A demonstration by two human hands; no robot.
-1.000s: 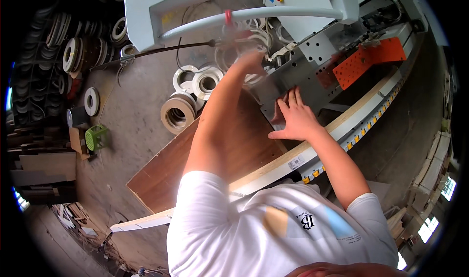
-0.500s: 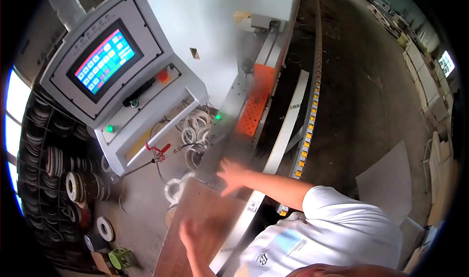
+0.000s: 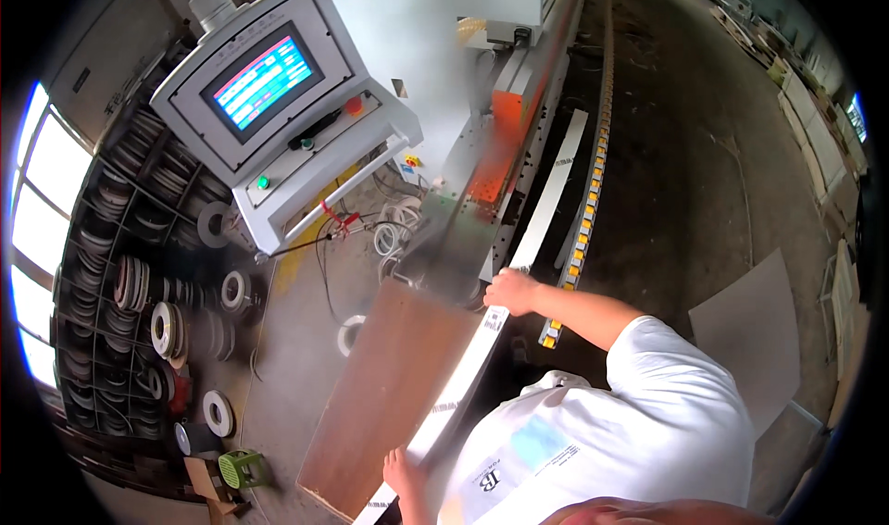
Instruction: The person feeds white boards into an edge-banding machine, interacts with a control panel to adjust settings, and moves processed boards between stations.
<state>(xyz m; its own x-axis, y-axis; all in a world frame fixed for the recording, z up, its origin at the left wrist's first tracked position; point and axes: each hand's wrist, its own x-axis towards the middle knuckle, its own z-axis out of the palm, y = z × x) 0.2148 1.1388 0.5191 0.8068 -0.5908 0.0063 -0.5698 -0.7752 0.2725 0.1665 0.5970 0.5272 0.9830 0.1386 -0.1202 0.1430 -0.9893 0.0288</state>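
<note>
A long, narrow white board [image 3: 550,201] with printed marks runs from the lower middle of the head view toward the machine. My right hand [image 3: 512,291] is closed over it about halfway along, fingers wrapped on its edge. Lower down, my left hand [image 3: 400,474] grips the same board close to its near end, fingers curled over the left edge. To the left of the board lies a brown wood-look panel [image 3: 384,391], flat on a support. Past its far end is the machine's bed, with an orange guard [image 3: 500,159].
A control console [image 3: 287,108] with a lit screen stands at the left. Rolls of edge tape [image 3: 167,331] fill a rack behind it. A green stool [image 3: 243,469] sits on the floor at lower left. A roller rail [image 3: 585,215] with yellow rollers runs along the right.
My right hand has moved from above the machine bed back onto the white board. My left hand has gone from the brown panel down to the board's near end. The view has shifted.
</note>
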